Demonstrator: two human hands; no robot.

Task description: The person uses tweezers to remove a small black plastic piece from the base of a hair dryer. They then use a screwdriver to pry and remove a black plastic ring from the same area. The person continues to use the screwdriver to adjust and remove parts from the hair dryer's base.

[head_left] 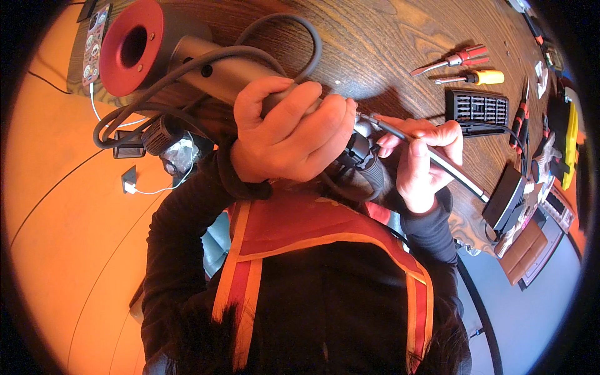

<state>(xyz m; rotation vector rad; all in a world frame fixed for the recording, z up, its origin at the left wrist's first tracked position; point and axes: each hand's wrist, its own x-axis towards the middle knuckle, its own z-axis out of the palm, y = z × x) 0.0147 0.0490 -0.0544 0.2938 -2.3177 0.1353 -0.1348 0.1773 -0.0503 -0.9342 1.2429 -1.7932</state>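
Observation:
My left hand (pixel 290 131) is closed round the handle of a grey hair dryer (pixel 203 75) with a red ring-shaped front (pixel 122 53); its grey cord (pixel 275 20) loops above it. My right hand (pixel 428 159) holds a slim metal precision screwdriver (pixel 459 175), whose tip points at the handle's end beside my left fingers. A black part with a ribbed sleeve (pixel 370 169) hangs just below that end, partly hidden by both hands. A black mesh cylinder (pixel 156 137) is at the left, below the dryer's cord.
The wooden table (pixel 369 37) holds two screwdrivers (pixel 465 78), a black bit case (pixel 476 112), pliers (pixel 519 119), a yellow tool (pixel 570 147) and other items at the right. A power strip (pixel 94 47) lies at the upper left, with white cables.

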